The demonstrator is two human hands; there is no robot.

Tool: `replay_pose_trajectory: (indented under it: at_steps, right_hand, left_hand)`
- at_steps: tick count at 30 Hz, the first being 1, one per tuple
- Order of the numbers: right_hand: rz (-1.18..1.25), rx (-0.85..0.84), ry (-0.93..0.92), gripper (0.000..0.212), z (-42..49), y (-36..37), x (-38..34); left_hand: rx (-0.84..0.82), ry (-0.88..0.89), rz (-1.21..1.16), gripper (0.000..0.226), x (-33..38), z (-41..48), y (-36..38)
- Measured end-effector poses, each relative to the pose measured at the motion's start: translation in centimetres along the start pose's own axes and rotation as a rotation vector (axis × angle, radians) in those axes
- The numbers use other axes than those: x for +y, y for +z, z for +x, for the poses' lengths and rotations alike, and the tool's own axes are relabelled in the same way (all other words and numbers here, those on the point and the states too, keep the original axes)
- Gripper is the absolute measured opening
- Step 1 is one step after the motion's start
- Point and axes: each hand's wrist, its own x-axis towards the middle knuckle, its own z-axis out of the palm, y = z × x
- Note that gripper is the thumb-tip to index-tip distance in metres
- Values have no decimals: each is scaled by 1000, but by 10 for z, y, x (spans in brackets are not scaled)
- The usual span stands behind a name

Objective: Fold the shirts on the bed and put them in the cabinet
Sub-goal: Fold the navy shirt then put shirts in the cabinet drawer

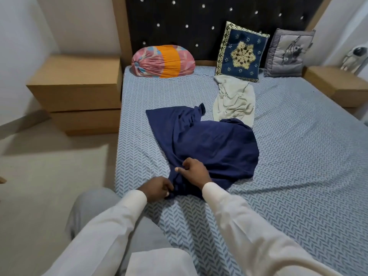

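A navy blue shirt (209, 142) lies crumpled in the middle of the bed (298, 156), one part reaching toward the headboard. My left hand (157, 188) pinches its near edge at the bed's left side. Just above that, my right hand (194, 170) grips the same bunched fabric with curled fingers. Behind the blue shirt, a cream shirt (234, 100) lies rumpled, partly under its far edge. No cabinet is in view.
A pink and orange bolster (163, 61), a dark blue embroidered cushion (242, 52) and a grey cushion (288, 53) lean at the headboard. Wooden nightstands stand on the left (77, 92) and right (338, 84). Bare floor (49, 176) runs along the bed's left side.
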Motion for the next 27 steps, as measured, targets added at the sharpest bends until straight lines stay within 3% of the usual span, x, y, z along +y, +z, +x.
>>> replay_pose_trajectory:
  at_steps: [3,5,10,14,16,18,20,22,24,27]
  right_hand:
    - [-113,18,19,51,5,9,-15]
    - [-241,-50,39,55,7,12,-21]
    - [-249,-147,58,29,8,5,-13]
    - [-180,-266,3,26,5,-16,0]
    - [-123,-294,-16,25,3,-24,2]
    - [-91,-331,-21,23,2,-31,2]
    - [-86,-348,-15,22,3,-34,2]
    - [-90,-311,-4,19,5,-30,1]
    - [-69,-248,17,10,9,-21,-1]
    - [-48,-201,56,27,13,-7,-12]
  left_hand:
    - [11,24,0,31,8,-6,11]
    - [102,-2,-67,25,6,-7,12]
    - [418,-65,-177,10,-2,-5,0]
    - [474,-58,-187,26,-10,6,-3]
    - [404,-47,-190,36,-9,10,-3]
    - [228,-66,-304,39,-2,11,-2]
    - [89,-66,-361,27,7,11,4]
    - [70,-29,-287,5,14,12,13]
    - [17,-32,-266,8,20,11,21]
    - [-139,-65,-337,16,25,5,23]
